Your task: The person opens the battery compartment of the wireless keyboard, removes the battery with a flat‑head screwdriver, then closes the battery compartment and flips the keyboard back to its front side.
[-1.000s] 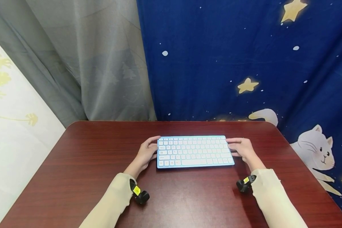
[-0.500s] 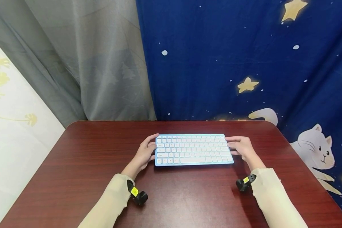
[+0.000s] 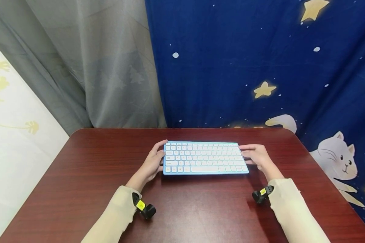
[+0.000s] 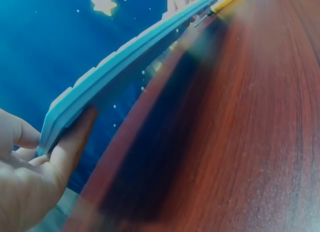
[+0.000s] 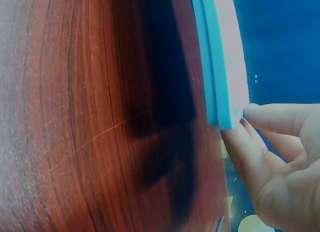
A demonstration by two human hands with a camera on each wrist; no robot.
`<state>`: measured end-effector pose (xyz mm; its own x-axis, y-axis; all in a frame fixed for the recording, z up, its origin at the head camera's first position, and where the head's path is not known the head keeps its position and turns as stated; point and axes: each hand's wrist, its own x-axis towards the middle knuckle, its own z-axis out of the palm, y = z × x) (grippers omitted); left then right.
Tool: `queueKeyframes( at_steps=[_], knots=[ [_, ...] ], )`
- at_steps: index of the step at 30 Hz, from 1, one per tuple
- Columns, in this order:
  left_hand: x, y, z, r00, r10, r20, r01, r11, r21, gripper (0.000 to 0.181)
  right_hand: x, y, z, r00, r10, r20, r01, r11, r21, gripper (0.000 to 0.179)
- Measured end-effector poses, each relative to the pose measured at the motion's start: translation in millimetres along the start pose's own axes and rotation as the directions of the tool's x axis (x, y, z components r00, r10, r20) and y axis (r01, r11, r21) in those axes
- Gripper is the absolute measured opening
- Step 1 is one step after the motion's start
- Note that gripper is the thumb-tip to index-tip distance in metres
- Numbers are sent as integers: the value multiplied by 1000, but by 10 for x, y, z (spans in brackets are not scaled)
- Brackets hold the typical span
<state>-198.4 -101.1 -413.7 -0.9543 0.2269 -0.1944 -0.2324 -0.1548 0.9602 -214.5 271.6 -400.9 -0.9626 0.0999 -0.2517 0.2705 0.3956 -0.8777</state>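
Holding kbd point(image 3: 205, 158), btwn both hands point(image 3: 151, 163) point(image 3: 259, 158), abv tbl point(image 3: 197, 206)

Homelike setting: star-print curtain point(image 3: 246, 67)

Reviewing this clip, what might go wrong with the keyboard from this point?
1. The keyboard is off the table and held only near its short ends, so if the left grip or right grip slips, that end could drop onto the wood.
2. In the right wrist view, a fingertip sits at the key-side edge; squeezing harder might press an end key.
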Motion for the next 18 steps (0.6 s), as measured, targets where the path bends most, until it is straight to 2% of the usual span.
queueKeyframes(
  at_steps=[7,11,18],
  knots=[
    [-37,72,20,1000,17,-9,-17,1000,-16,43,-4,-6,3,1000,-3,16,3,1000,27,38],
    [-74,131,24,999,48,-22,-48,999,-16,44,3,-18,28,1000,-7,14,6,999,51,37],
    [-109,225,97,993,111,-39,-112,993,-26,44,-23,-12,5,1000,-14,13,13,999,35,37]
  ],
)
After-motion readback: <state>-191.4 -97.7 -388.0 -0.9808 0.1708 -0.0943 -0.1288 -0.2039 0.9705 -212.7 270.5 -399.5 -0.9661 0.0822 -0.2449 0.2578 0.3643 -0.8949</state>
